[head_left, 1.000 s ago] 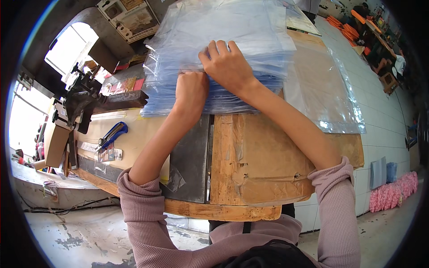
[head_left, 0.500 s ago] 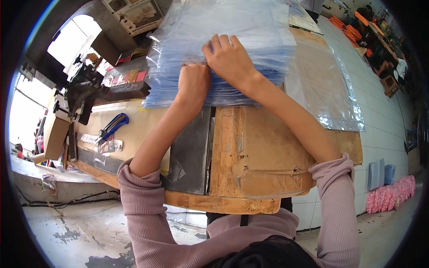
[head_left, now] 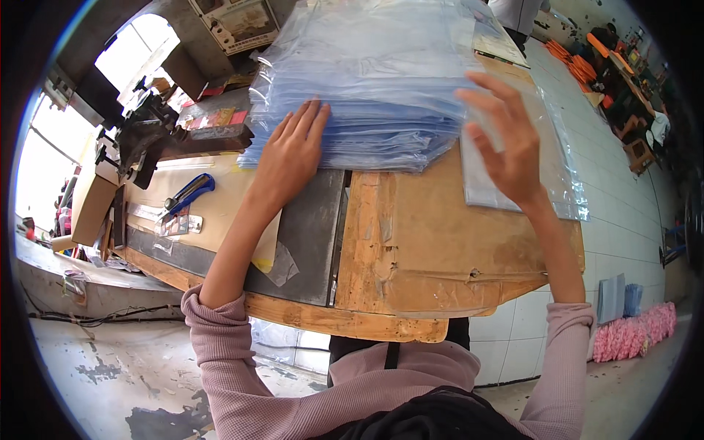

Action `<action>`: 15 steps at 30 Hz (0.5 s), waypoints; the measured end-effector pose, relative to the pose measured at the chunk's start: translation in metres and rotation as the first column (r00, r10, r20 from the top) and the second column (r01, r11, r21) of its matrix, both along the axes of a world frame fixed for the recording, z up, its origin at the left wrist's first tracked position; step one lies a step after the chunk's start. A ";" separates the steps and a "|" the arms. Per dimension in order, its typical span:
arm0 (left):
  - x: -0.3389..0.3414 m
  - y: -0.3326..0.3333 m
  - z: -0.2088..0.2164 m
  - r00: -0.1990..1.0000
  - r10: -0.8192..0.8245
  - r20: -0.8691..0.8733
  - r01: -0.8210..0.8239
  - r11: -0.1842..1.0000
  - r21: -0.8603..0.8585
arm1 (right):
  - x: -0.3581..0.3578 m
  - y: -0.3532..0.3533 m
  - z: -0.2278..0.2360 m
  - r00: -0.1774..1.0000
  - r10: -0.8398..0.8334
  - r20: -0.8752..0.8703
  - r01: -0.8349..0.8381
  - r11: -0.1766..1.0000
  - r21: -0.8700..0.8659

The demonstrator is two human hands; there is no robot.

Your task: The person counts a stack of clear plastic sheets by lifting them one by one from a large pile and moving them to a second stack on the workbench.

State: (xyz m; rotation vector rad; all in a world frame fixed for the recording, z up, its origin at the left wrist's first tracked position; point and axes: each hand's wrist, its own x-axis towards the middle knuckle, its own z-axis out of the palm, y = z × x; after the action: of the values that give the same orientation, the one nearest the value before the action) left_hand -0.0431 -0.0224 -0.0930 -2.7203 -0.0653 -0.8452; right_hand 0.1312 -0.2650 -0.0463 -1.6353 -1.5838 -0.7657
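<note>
A thick pile of clear bluish plastic sheets or sleeves (head_left: 381, 51) lies across the far part of the table. Against the pile's near left side rests my left hand (head_left: 291, 150), its fingers stretched out flat and nothing held. My right hand (head_left: 507, 143) hovers just off the pile's right side, fingers spread and slightly blurred, with nothing in it. Beneath it a smaller clear plastic sleeve or stack (head_left: 477, 187) lies flat on the brown board (head_left: 433, 242); my right hand and forearm hide part of it.
A blue box cutter (head_left: 192, 194) lies on the left of the table near a dark metal clamp-like machine (head_left: 150, 132). Pink bundles (head_left: 634, 334) sit on the tiled floor at the right. Farther off at the top right stands another person (head_left: 517, 15).
My hands, earlier close together on the front of the pile, have come apart. The left now lies flat at the pile's left; the right has lifted off toward the right.
</note>
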 end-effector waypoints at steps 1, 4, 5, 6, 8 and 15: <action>0.001 -0.002 0.001 1.000 0.002 0.007 -0.002 1.000 0.001 | 0.007 -0.006 -0.004 0.987 -0.001 -0.161 0.011 0.998 0.059; 0.003 -0.002 -0.003 0.999 0.034 -0.030 -0.034 0.999 -0.011 | 0.025 -0.010 -0.019 0.816 0.053 -0.576 0.075 0.978 0.196; 0.004 -0.002 -0.005 0.997 0.050 -0.053 -0.051 0.999 -0.017 | 0.030 -0.008 -0.021 0.737 0.086 -0.670 0.087 0.972 0.220; 0.005 -0.003 -0.004 0.998 0.041 -0.037 -0.041 0.999 -0.007 | 0.035 -0.006 -0.019 0.653 0.124 -0.747 0.098 0.964 0.246; 0.004 -0.005 -0.004 1.000 0.027 -0.007 -0.027 1.000 0.013 | 0.043 -0.002 -0.024 0.544 0.116 -0.831 0.126 0.968 0.218; 0.003 -0.006 -0.004 0.999 0.036 -0.026 -0.037 0.999 -0.004 | 0.143 0.046 0.000 -0.070 0.141 -0.988 0.104 0.986 0.133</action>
State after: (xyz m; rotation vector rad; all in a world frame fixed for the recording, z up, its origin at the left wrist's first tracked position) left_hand -0.0400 -0.0285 -0.0974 -2.7247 -0.1111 -0.8008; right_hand 0.2737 -0.2190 -0.0463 -1.3290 -0.2961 0.4734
